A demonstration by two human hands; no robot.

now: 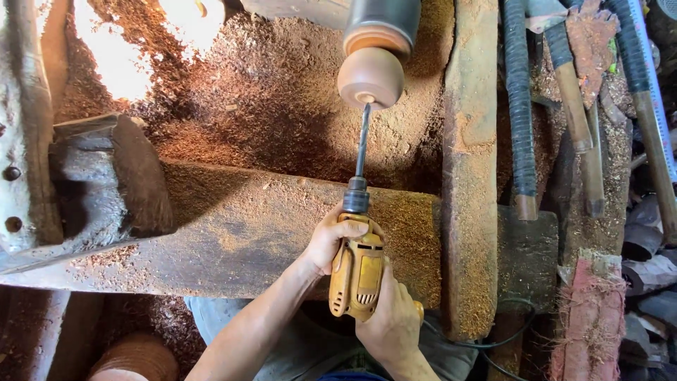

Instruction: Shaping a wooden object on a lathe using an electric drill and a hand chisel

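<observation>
A yellow electric drill [358, 271] points away from me, its long dark bit [362, 141] entering the end of a rounded wooden piece [370, 76] held on a lathe chuck [381, 25]. My left hand [331, 236] wraps the front of the drill body just behind its chuck. My right hand [391, 321] grips the rear handle. The drill rests over a sawdust-covered wooden beam [233, 233].
Reddish sawdust [268, 99] covers the bench. An upright wooden plank [469, 169] stands to the right. Several long-handled turning tools [575, 106] with wrapped grips lie at the far right. A dark metal tailstock block [106, 183] sits at left. A black cable [508, 339] trails near my lap.
</observation>
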